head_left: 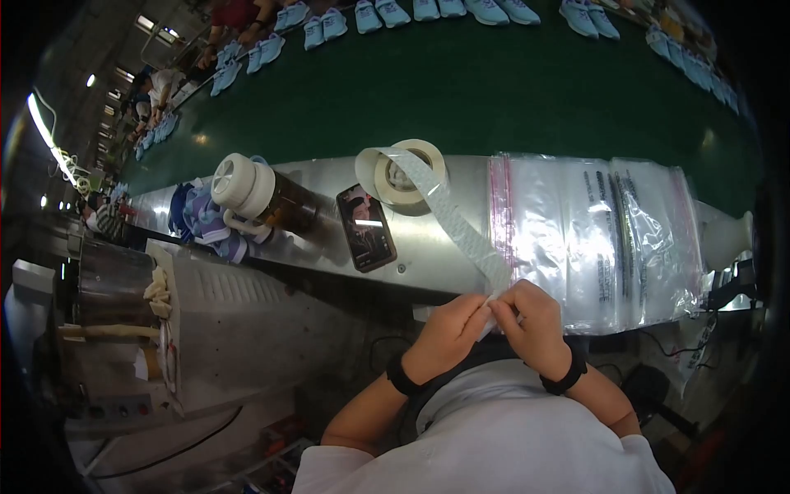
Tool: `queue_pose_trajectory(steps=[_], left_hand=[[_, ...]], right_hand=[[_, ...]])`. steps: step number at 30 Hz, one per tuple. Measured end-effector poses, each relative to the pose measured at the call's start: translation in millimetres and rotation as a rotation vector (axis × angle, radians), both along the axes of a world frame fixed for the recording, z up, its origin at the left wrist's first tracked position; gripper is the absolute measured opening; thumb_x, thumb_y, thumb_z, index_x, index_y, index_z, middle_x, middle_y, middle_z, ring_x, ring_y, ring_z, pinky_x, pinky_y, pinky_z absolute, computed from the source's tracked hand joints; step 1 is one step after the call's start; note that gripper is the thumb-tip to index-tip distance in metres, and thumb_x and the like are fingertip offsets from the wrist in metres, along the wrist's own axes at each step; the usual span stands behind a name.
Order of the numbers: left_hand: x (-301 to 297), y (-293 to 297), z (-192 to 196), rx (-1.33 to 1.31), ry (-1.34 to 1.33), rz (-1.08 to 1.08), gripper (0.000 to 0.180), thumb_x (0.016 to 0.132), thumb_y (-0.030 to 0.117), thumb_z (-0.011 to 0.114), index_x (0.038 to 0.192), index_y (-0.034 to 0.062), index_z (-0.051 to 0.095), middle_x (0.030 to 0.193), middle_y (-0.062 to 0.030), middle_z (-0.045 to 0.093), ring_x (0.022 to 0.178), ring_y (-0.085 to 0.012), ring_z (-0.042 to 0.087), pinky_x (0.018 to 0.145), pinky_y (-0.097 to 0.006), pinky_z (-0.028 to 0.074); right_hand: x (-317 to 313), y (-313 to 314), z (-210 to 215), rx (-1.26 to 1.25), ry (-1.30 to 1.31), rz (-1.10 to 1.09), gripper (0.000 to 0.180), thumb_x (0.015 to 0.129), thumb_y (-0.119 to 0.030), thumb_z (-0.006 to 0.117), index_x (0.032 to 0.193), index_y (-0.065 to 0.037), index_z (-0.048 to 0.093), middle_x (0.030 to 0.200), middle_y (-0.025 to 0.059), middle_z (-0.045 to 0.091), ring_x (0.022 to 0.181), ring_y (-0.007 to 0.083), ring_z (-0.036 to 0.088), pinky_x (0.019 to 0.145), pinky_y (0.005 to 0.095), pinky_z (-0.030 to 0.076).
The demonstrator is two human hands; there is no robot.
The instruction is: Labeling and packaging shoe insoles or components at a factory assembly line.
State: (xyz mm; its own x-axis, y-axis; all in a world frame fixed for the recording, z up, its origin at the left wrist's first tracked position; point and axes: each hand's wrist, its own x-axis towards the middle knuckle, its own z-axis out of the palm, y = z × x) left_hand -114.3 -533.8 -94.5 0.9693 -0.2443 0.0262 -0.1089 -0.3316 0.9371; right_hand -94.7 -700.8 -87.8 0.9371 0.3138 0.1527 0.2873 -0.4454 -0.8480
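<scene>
Label strip (461, 222) runs from its roll (390, 189) to the left hand (447, 331) and right hand (533, 328), both pinching its end.

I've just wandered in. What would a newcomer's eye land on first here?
Probably the rows of pale blue shoes along the far side of the green surface. Nearer, a white strip runs from a roll on the metal ledge down to the left hand and right hand, which pinch it. Shiny clear bags lie right of the roll, and a lit phone just left.
</scene>
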Motion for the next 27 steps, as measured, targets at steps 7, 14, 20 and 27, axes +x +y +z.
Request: queue_pose_trajectory(steps=[7, 14, 20, 27], left_hand=[[-1.7, -2.6, 7.4, -0.003, 0.099, 0.048, 0.018, 0.087, 0.006, 0.055, 0.103, -0.0002, 0.057, 0.088, -0.0146, 0.057, 0.076, -0.0279, 0.058, 0.067, -0.029, 0.046], [-0.2, -4.9, -1.0, -0.205, 0.134, 0.107, 0.012, 0.088, 0.005, 0.057, 0.098, -0.0013, 0.058, 0.088, -0.0069, 0.055, 0.077, -0.0139, 0.057, 0.068, -0.022, 0.045], [5.4, 0.4, -4.0, -0.373, 0.360, 0.153, 0.013, 0.090, 0.010, 0.057, 0.088, -0.0024, 0.060, 0.086, -0.0023, 0.056, 0.076, -0.0063, 0.053, 0.067, -0.020, 0.044], [10.5, 7.6, -1.8, -0.781, 0.281, 0.481, 0.016, 0.094, 0.014, 0.049, 0.093, 0.0001, 0.058, 0.090, -0.0056, 0.060, 0.077, -0.0116, 0.058, 0.068, -0.026, 0.051]], right_hand=[[4.5, -1.6, -6.2, 0.285, 0.170, 0.057, 0.008, 0.082, -0.007, 0.061, 0.084, -0.001, 0.057, 0.075, 0.0101, 0.054, 0.067, 0.0253, 0.053, 0.057, 0.0317, 0.042], [2.1, -0.3, -4.8, 0.210, 0.187, 0.018, 0.005, 0.080, -0.005, 0.060, 0.081, -0.002, 0.057, 0.074, 0.0095, 0.055, 0.065, 0.0247, 0.054, 0.057, 0.0320, 0.043], [7.2, -1.7, -3.7, 0.103, -0.071, 0.042, 0.006, 0.078, -0.004, 0.061, 0.078, -0.002, 0.055, 0.072, 0.0097, 0.053, 0.063, 0.0244, 0.054, 0.056, 0.0324, 0.044], [9.4, -5.3, -25.5, 0.455, 0.261, -0.234, 0.005, 0.090, -0.005, 0.053, 0.086, -0.002, 0.052, 0.073, 0.0025, 0.052, 0.058, 0.0090, 0.051, 0.052, 0.0238, 0.040]])
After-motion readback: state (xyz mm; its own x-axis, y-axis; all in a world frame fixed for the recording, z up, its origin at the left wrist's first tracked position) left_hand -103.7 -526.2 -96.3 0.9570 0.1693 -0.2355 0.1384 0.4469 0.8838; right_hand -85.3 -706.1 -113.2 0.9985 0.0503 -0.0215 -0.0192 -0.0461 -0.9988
